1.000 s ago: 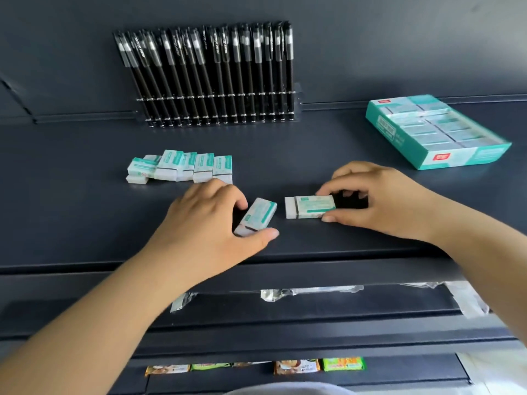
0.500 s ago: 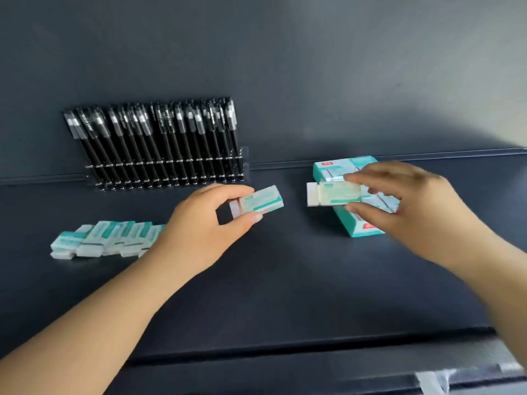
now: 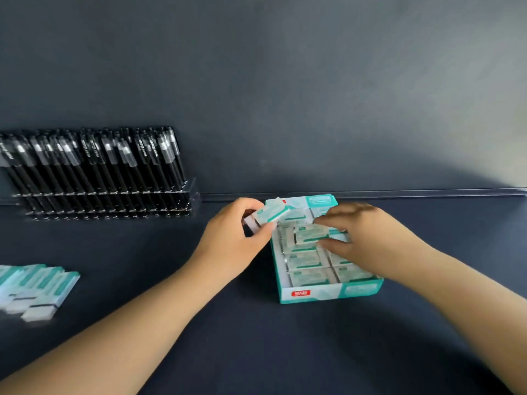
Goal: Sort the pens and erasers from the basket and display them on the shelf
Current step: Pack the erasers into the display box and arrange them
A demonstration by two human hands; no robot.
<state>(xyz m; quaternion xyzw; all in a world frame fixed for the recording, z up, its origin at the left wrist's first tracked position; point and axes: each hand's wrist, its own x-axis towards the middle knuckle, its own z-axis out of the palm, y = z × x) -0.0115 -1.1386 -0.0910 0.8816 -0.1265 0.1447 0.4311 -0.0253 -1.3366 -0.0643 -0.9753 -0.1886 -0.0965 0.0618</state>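
A teal and white eraser box [image 3: 330, 292] lies on the dark shelf [image 3: 256, 337], filled with several wrapped erasers. My left hand [image 3: 231, 246] pinches one white and teal eraser [image 3: 269, 213] over the box's far left corner. My right hand [image 3: 368, 240] pinches a second eraser [image 3: 309, 235] low over the middle of the box, among the packed ones. A row of several loose erasers [image 3: 37, 289] lies at the left edge of the shelf. Black pens [image 3: 94, 169] stand in a clear rack against the back wall.
The dark back wall [image 3: 313, 95] rises right behind the box and the pen rack. A thin ledge [image 3: 399, 192] runs along the wall's foot. Bare shelf surface lies in front of the box and between it and the loose erasers.
Both hands carried their erasers to the right, from the shelf's front to over the open box. The right hand's eraser has come down among the packed ones. The view swung right and up.
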